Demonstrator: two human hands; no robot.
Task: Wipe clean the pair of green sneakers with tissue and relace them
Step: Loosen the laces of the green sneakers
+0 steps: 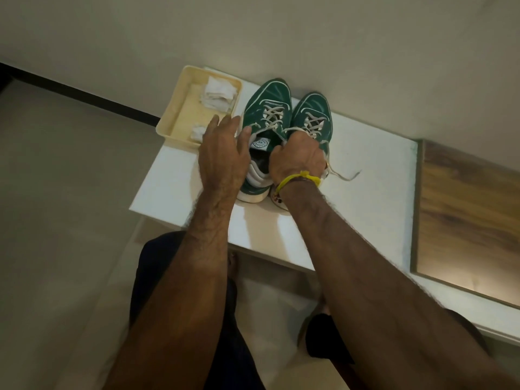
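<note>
Head view: two green sneakers stand side by side, touching, toes pointing away from the person, on a white table (365, 170). The left sneaker (267, 108) shows its tongue label; the right sneaker (312, 114) is partly covered at the heel by the right hand (298, 161). The right hand is clenched around a white lace (292, 130) that runs from the left sneaker's upper eyelets. A second lace end (344, 175) lies loose on the table, to the right of the pair. The left hand (222, 153) is spread, fingers released, resting against the left sneaker's collar. A cream tray (171, 119) sits just left of the sneakers and holds folded tissue (219, 94) and one crumpled tissue (197, 132). A yellow band (298, 178) circles the right wrist.
</note>
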